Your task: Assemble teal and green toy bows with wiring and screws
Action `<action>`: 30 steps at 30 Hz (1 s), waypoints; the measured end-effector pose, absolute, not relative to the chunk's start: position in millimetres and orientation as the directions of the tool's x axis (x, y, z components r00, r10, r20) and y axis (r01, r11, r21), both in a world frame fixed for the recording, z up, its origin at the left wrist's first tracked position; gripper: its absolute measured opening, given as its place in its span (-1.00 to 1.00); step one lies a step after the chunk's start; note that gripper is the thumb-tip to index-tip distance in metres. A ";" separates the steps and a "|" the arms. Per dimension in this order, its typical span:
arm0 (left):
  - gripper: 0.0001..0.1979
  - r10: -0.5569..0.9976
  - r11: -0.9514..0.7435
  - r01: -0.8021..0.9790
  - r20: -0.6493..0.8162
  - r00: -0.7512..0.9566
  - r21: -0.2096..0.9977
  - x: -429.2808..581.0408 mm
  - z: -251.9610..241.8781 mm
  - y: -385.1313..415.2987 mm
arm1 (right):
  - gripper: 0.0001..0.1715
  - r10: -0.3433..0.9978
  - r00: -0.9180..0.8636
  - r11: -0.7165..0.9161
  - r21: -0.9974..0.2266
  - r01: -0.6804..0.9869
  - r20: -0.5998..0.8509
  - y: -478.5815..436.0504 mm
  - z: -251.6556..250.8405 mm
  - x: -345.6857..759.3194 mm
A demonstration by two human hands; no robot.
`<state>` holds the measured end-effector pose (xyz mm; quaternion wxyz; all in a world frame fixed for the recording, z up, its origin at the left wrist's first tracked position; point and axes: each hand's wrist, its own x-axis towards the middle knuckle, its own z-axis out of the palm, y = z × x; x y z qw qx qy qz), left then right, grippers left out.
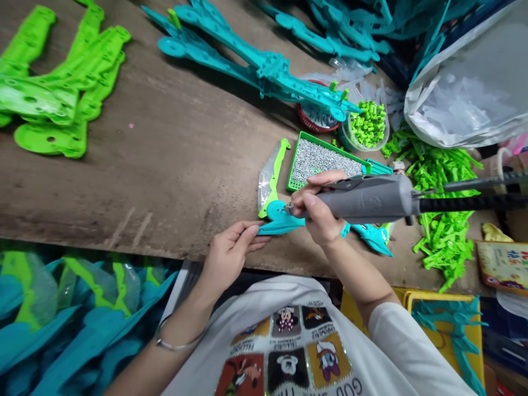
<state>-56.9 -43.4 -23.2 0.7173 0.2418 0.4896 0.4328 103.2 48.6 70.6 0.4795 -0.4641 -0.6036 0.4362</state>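
At the near edge of the wooden surface (144, 165), right in front of the person, a teal plastic part (282, 221) is lying flat. Its long axis is running roughly left to right along the edge, with the thin tip pointing to the person's left and a round boss sitting just above it.

The left hand (229, 253) is pinching that thin tip between thumb and fingers. The right hand (315, 206) is wrapped tight round the nose of a grey power screwdriver (371, 197). The tool is lying almost level, its bit pointing left onto the round boss and its black cord trailing off to the right.

Past the right wrist another teal piece (373, 236) is showing; I cannot tell whether it is joined to the first.

Just behind the hands are a green tray of small silver screws (330, 145) and a green-and-clear piece (272, 176). Beyond the tray a clear bowl of green pegs (358, 147) is standing.

Loose green pieces (441, 220) are heaping up on the right under a clear bag (466, 93). Long teal parts (256, 60) and lime-green parts (53, 93) are lying farther back.
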 end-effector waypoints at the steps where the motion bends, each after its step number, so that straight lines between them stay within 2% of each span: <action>1: -0.55 0.858 0.509 -0.384 -0.493 0.147 0.771 -57.0 -22.4 -43.3 | -0.57 0.981 -0.102 0.177 -0.976 0.124 0.165 48.6 66.8 101.1; 5: -0.53 0.852 0.514 -0.387 -0.507 0.130 0.765 -57.4 -18.7 -42.5 | -0.62 0.977 -0.089 0.199 -0.979 0.037 0.195 54.0 61.5 97.3; 9: -0.52 0.847 0.521 -0.390 -0.516 0.127 0.759 -57.3 -19.4 -42.4 | -0.70 0.946 -0.303 0.156 -0.982 0.104 0.118 62.0 70.7 94.5; 12: -0.57 0.851 0.515 -0.388 -0.509 0.127 0.764 -57.0 -23.4 -43.1 | -0.59 0.896 -0.439 0.144 -0.976 0.165 0.058 71.5 80.1 90.4; 15: -0.59 0.860 0.502 -0.381 -0.495 0.123 0.777 -56.8 -26.3 -43.6 | -0.50 0.866 -0.498 0.159 -0.969 0.187 0.046 82.0 84.4 87.9; 19: -0.57 0.864 0.497 -0.379 -0.487 0.129 0.780 -57.1 -24.4 -42.0 | -0.49 0.834 -0.550 0.142 -0.982 0.127 0.049 86.3 79.9 92.2; 21: -0.56 0.857 0.506 -0.382 -0.499 0.126 0.773 -57.5 -22.6 -40.9 | -0.49 0.864 -0.497 0.118 -0.991 0.060 0.073 83.8 79.3 100.0; 24: -0.57 0.850 0.513 -0.399 -0.515 0.111 0.760 -59.5 -21.7 -40.3 | -0.53 0.943 -0.300 0.146 -0.989 -0.012 0.143 80.0 89.4 123.3; 30: -0.65 0.845 0.503 -0.395 -0.533 0.040 0.769 -81.6 -26.0 -41.4 | -0.57 0.956 0.140 0.232 -0.957 0.177 0.258 78.8 124.9 205.9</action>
